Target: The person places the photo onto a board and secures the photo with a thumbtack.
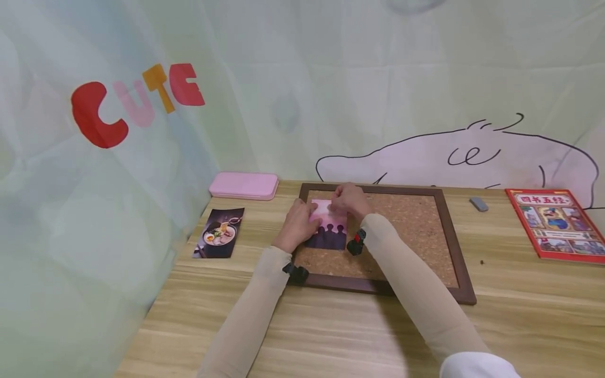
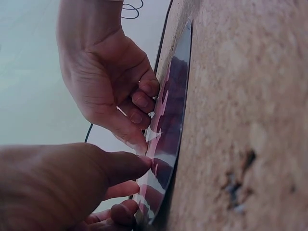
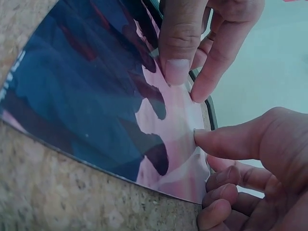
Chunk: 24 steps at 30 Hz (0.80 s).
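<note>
A photo print (image 1: 326, 240) with dark figures against pink lies on the left part of a cork board (image 1: 406, 231) in a dark brown frame. My left hand (image 1: 296, 223) is at its left side, thumb and fingertips pressing down on the pink part. Over its upper right corner is my right hand (image 1: 352, 198), fingers bent. In the right wrist view the right thumb tip and index finger come together at the photo's edge (image 3: 192, 190); I cannot tell what is between them. The photo's near end bows up off the cork in the left wrist view.
Left of the board lies a photo of a ramen bowl (image 1: 219, 234), with a pink pencil case (image 1: 243, 186) behind it. To the right are a small grey block (image 1: 479, 204) and a red-bordered book (image 1: 557, 223). A printed cloth (image 1: 293, 89) hangs behind the table.
</note>
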Each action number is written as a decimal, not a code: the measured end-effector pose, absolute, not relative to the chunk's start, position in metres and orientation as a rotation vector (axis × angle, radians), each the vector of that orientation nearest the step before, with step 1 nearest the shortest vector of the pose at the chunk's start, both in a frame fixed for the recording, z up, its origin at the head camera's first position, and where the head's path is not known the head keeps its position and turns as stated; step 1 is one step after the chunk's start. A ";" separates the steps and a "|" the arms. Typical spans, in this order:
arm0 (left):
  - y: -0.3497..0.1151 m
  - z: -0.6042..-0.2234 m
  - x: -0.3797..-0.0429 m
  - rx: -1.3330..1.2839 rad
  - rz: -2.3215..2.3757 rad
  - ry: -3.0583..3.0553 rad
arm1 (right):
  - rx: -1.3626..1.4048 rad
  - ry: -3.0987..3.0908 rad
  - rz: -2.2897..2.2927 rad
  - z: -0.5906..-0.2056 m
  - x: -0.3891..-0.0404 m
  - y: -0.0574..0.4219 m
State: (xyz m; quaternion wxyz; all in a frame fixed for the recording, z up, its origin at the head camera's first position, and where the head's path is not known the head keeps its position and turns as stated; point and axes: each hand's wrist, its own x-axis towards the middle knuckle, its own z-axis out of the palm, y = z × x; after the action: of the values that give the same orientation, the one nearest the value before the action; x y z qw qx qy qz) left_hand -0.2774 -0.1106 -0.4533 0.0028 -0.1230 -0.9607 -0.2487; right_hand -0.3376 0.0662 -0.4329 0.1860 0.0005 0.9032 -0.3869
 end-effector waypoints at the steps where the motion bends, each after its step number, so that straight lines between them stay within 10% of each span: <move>1: -0.111 -0.453 -0.278 -0.384 -0.783 -3.015 | 0.006 2.544 -1.096 -0.433 -0.337 0.066; 24: -0.111 -0.450 -0.277 -0.313 -0.885 -3.000 | -0.143 2.498 -1.128 -0.426 -0.315 0.086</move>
State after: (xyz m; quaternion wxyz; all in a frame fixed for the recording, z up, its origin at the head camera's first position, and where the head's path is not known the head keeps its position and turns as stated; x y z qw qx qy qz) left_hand -0.2773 -0.1114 -0.4501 -0.0008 -0.0997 -0.9543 -0.2817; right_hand -0.3146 0.0863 -0.4261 0.1970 -0.0512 0.8923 -0.4030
